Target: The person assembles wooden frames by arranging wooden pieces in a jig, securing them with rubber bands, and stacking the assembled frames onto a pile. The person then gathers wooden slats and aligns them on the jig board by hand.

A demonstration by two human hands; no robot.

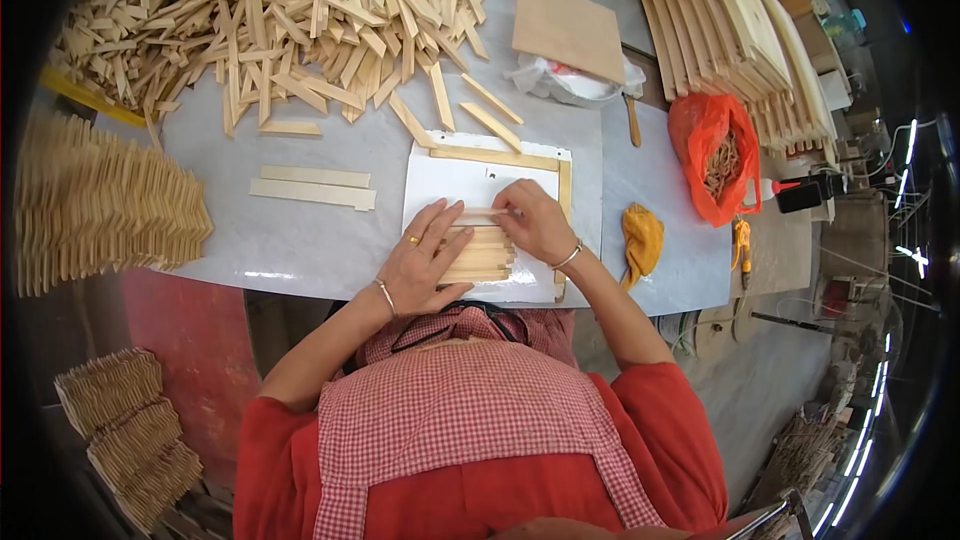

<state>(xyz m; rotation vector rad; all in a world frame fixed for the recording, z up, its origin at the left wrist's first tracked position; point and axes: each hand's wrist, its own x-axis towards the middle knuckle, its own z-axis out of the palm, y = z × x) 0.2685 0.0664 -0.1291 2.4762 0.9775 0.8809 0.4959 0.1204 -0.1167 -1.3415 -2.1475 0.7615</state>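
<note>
A row of short wooden strips (pixel 480 262) lies side by side on a white board (pixel 425 176), just in front of my body. My left hand (pixel 425 252), with a ring and a bracelet, rests over the left ends of the row, its fingers stretched out and thumb at the near side. My right hand (pixel 538 223) pinches the right end of a single wooden strip (pixel 483 211) at the far side of the row. The left fingertips reach this strip's other end. Wooden edge bars (pixel 500 156) run along the board's far and right sides.
A large heap of wooden pieces (pixel 300 20) covers the table's far left. Stacked strips (pixel 110 205) stand at the left edge. Two flat pale slats (pixel 312 188) lie left of the board. To the right are a yellow cloth (pixel 641 240) and a red plastic bag (pixel 690 145).
</note>
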